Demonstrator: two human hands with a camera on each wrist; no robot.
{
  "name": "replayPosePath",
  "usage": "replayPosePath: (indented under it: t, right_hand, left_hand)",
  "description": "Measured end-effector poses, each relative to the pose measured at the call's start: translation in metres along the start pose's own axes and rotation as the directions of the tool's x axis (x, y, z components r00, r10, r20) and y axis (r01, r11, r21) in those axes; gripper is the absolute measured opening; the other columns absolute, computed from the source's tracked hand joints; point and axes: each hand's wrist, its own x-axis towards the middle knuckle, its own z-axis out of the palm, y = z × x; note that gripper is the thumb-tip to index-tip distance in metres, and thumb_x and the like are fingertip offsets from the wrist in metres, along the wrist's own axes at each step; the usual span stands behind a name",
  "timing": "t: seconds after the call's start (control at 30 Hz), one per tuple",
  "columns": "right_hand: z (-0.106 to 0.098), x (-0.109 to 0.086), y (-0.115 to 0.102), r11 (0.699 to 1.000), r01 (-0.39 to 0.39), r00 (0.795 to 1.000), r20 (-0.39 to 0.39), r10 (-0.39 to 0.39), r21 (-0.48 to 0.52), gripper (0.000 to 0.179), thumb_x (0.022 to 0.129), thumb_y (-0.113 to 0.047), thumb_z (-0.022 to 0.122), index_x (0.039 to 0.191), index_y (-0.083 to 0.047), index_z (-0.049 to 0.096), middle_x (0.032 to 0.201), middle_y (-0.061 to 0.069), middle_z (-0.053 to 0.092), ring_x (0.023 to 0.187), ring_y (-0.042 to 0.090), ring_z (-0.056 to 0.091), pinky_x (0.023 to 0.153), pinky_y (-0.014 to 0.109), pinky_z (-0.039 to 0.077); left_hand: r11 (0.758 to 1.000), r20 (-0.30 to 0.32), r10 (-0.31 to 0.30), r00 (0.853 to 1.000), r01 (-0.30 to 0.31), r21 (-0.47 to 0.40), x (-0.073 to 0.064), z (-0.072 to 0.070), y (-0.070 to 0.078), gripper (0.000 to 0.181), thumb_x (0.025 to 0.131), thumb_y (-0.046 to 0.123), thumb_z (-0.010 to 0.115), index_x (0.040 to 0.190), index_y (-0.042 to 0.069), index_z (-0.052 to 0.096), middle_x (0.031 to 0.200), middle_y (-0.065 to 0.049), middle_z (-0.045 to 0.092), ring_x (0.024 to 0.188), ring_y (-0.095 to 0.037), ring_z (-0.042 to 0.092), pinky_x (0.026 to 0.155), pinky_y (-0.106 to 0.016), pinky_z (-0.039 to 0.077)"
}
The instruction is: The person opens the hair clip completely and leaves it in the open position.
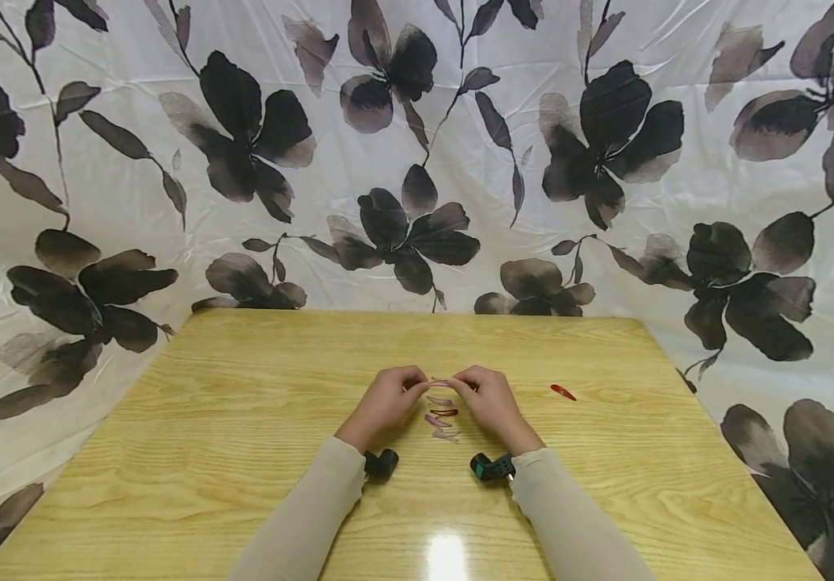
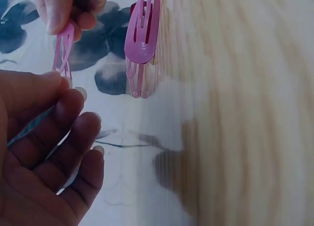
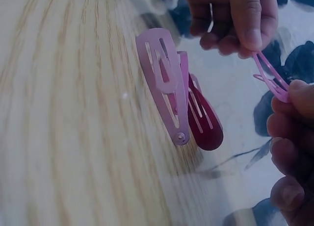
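Observation:
Both hands hold one pink snap hair clip (image 3: 272, 79) between them, just above the table. My left hand (image 1: 390, 397) pinches one end with thumb and forefinger; its other fingers are loosely bent. The opposite end is pinched by my right hand (image 1: 491, 402). In the right wrist view the clip's inner tongue stands apart from its frame. Below the hands, a column of hair clips lies on the wood: several pink ones, such as the pink clip (image 3: 158, 74) nearest the right wrist camera, and a dark red clip (image 3: 208, 133) among them.
A single red hair clip (image 1: 563, 392) lies farther right on the wooden table (image 1: 257, 403). Floral cloth (image 1: 417, 145) hangs behind the table and along both sides. Each wrist wears a black camera, like the left wrist camera (image 1: 382, 464).

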Motion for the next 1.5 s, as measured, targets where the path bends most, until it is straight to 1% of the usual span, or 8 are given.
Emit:
replayPosePath:
  t: [0.23, 0.47, 0.6, 0.73, 0.93, 1.13, 1.4, 1.5]
  right_hand:
    - [0.000, 0.000, 0.004, 1.000, -0.011, 1.000, 0.015, 0.011, 0.004, 0.017, 0.093, -0.029, 0.065, 0.091, -0.018, 0.077, 0.081, -0.005, 0.067, 0.070, 0.009, 0.054, 0.065, 0.025, 0.045]
    - [0.003, 0.003, 0.010, 0.999, -0.037, 0.999, 0.017, 0.036, 0.005, 0.013, 0.091, -0.029, 0.068, 0.090, -0.020, 0.077, 0.082, -0.007, 0.067, 0.071, 0.008, 0.056, 0.065, 0.026, 0.046]
    - [0.005, 0.005, 0.012, 0.999, -0.041, 0.999, 0.018, 0.041, 0.012, 0.010, 0.089, -0.028, 0.070, 0.088, -0.020, 0.077, 0.084, -0.007, 0.069, 0.073, 0.008, 0.057, 0.067, 0.026, 0.047]
    - [0.005, 0.008, 0.014, 0.998, -0.059, 0.998, 0.031, 0.058, 0.005, 0.008, 0.088, -0.027, 0.072, 0.086, -0.021, 0.077, 0.087, -0.005, 0.070, 0.077, 0.010, 0.059, 0.071, 0.029, 0.049]
    - [0.005, 0.012, 0.017, 0.998, -0.052, 0.995, 0.081, 0.055, -0.033, 0.008, 0.089, -0.026, 0.070, 0.090, -0.020, 0.077, 0.091, -0.004, 0.070, 0.081, 0.010, 0.061, 0.075, 0.032, 0.050]
    - [0.004, 0.012, 0.018, 0.997, -0.067, 0.989, 0.127, 0.070, -0.031, 0.007, 0.089, -0.024, 0.071, 0.091, -0.020, 0.076, 0.092, -0.004, 0.069, 0.079, 0.010, 0.058, 0.074, 0.031, 0.049]
    - [0.003, 0.013, 0.019, 0.995, -0.091, 0.985, 0.146, 0.096, -0.036, 0.005, 0.089, -0.023, 0.071, 0.090, -0.021, 0.075, 0.092, -0.004, 0.069, 0.079, 0.010, 0.058, 0.074, 0.032, 0.049]
    - [0.004, 0.013, 0.020, 0.995, -0.091, 0.983, 0.157, 0.097, -0.040, 0.006, 0.089, -0.024, 0.071, 0.090, -0.020, 0.076, 0.092, -0.004, 0.069, 0.079, 0.011, 0.058, 0.075, 0.032, 0.049]
  left_hand:
    - [1.000, 0.021, 0.011, 1.000, -0.011, 0.005, 0.004, 0.001, -0.006, 0.018, 0.098, 0.024, 0.058, 0.098, 0.013, 0.071, 0.095, 0.003, 0.068, 0.079, -0.011, 0.056, 0.074, -0.032, 0.048]
    - [0.999, 0.029, 0.013, 0.999, -0.014, 0.046, 0.007, 0.001, -0.008, 0.017, 0.098, 0.023, 0.058, 0.098, 0.014, 0.072, 0.100, 0.001, 0.068, 0.086, -0.013, 0.060, 0.079, -0.035, 0.049]
    - [0.999, 0.028, 0.001, 1.000, -0.002, 0.052, 0.009, 0.000, -0.009, 0.016, 0.097, 0.023, 0.060, 0.096, 0.014, 0.073, 0.101, 0.000, 0.069, 0.091, -0.015, 0.062, 0.082, -0.037, 0.050]
    - [0.998, 0.040, -0.017, 0.999, 0.015, 0.053, 0.011, 0.000, -0.012, 0.015, 0.096, 0.024, 0.061, 0.096, 0.016, 0.073, 0.101, 0.000, 0.069, 0.092, -0.015, 0.062, 0.084, -0.037, 0.051]
    - [0.998, 0.057, -0.050, 0.997, 0.048, 0.031, 0.016, 0.001, -0.015, 0.014, 0.095, 0.024, 0.063, 0.095, 0.015, 0.074, 0.098, 0.000, 0.068, 0.090, -0.015, 0.062, 0.083, -0.036, 0.051]
    - [0.997, 0.066, -0.058, 0.996, 0.054, 0.062, 0.020, 0.002, -0.016, 0.013, 0.094, 0.023, 0.065, 0.090, 0.016, 0.074, 0.091, 0.002, 0.069, 0.085, -0.014, 0.061, 0.081, -0.035, 0.050]
    - [0.995, 0.087, -0.098, 0.991, 0.094, 0.045, 0.025, 0.004, -0.017, 0.011, 0.092, 0.023, 0.065, 0.086, 0.017, 0.073, 0.083, 0.003, 0.068, 0.080, -0.014, 0.060, 0.079, -0.036, 0.050]
    - [0.994, 0.088, -0.102, 0.991, 0.098, 0.048, 0.026, 0.006, -0.018, 0.011, 0.091, 0.022, 0.066, 0.084, 0.017, 0.072, 0.082, 0.003, 0.067, 0.078, -0.014, 0.059, 0.077, -0.035, 0.049]
